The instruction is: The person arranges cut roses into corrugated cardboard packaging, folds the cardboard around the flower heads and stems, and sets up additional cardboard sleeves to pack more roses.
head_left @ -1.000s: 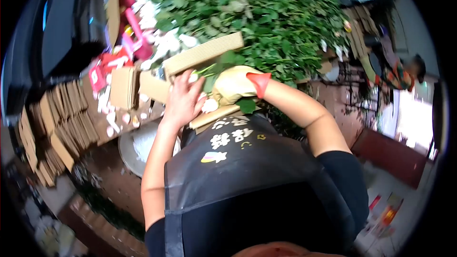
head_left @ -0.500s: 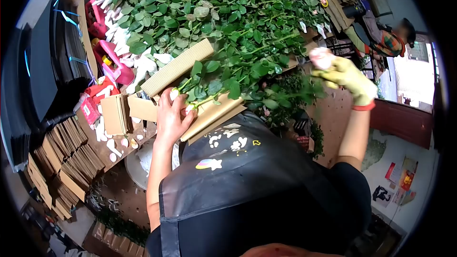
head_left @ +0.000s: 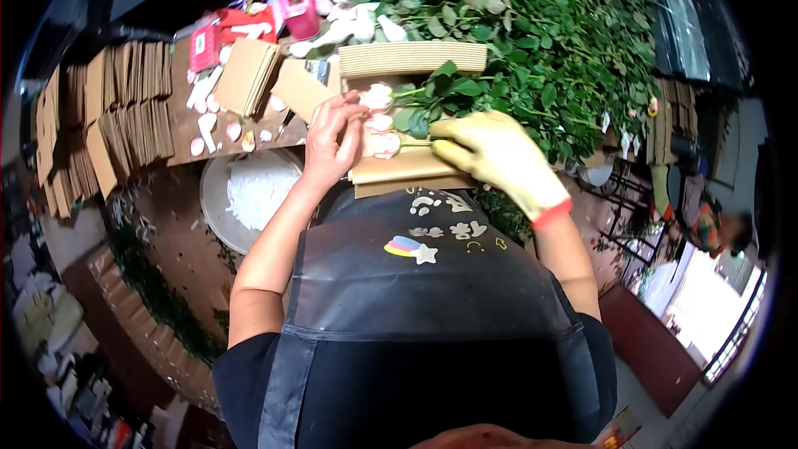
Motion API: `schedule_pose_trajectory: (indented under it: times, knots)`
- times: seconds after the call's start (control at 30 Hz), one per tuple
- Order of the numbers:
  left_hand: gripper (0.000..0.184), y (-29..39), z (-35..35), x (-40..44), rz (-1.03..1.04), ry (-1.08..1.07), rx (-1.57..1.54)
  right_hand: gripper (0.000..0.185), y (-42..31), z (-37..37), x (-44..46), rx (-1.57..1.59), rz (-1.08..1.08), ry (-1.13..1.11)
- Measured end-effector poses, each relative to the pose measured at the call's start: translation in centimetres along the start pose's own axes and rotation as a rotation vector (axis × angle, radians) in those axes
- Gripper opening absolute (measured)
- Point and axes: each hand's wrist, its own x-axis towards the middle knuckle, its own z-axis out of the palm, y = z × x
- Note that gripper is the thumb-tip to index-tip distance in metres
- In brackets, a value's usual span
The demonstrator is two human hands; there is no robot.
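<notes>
Pale pink roses [head_left: 385, 145] lie side by side on brown wrapping paper [head_left: 407, 170], just in front of my body. My left hand [head_left: 335, 135], ungloved, rests at the left of the blooms with its fingers spread and touching their edge. In a yellow glove with a red cuff, my right hand [head_left: 490, 154] has its fingertips at a rose stem, thumb and fingers close together around it. Green leaves [head_left: 457, 91] of the roses stretch right, below a strip of corrugated cardboard [head_left: 413, 59].
A big heap of leafy stems [head_left: 557, 41] covers the back right. Cardboard pieces [head_left: 249, 75], a pink basket [head_left: 298, 0] and loose petals lie left. Below the table edge stands a round tub [head_left: 249, 195] of white scraps. Another person [head_left: 711, 229] is far right.
My right hand has come back from the far right, where it held a pink rose, to the stems on the paper. More blooms now lie beside my left hand. The view has turned.
</notes>
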Motion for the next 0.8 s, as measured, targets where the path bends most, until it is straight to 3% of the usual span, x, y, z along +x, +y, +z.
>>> schedule_pose_trajectory:
  times: [0.03, 0.07, 0.1, 0.17, 0.33, 0.37, 0.5, 0.8]
  knots:
    - [0.02, -0.6, 0.5, -0.8, -0.113, 0.072, -0.046, 0.023, 0.4, 1.6, 2.0, -0.086, -0.027, -0.179]
    - [0.018, -1.3, 1.0, -1.6, -0.225, 0.147, -0.096, 0.022, 0.8, 3.3, 3.1, -0.166, -0.082, -0.2]
    - [0.017, -1.9, 1.3, -1.8, -0.245, 0.195, -0.125, 0.02, 0.4, 4.5, 4.6, -0.066, 0.027, -0.266]
    - [0.019, -2.9, 1.5, -2.7, -0.305, 0.154, -0.197, 0.023, -0.3, 4.8, 5.7, -0.228, -0.041, -0.367]
    - [0.038, -3.7, 2.1, -3.5, -0.382, -0.099, -0.31, 0.016, 0.8, 6.3, 6.1, -0.273, -0.235, -0.241]
    - [0.048, -4.9, 2.4, -4.1, -0.269, -0.136, -0.203, 0.014, 1.0, 6.4, 5.7, -0.236, -0.243, -0.201]
    - [0.069, -4.7, 1.6, -4.0, -0.384, -0.144, -0.551, 0.012, 1.5, 6.6, 5.3, -0.173, -0.226, -0.15]
    - [0.073, -4.6, 1.5, -3.0, -0.374, -0.306, -0.351, 0.011, 1.7, 7.1, 5.5, -0.203, -0.194, -0.212]
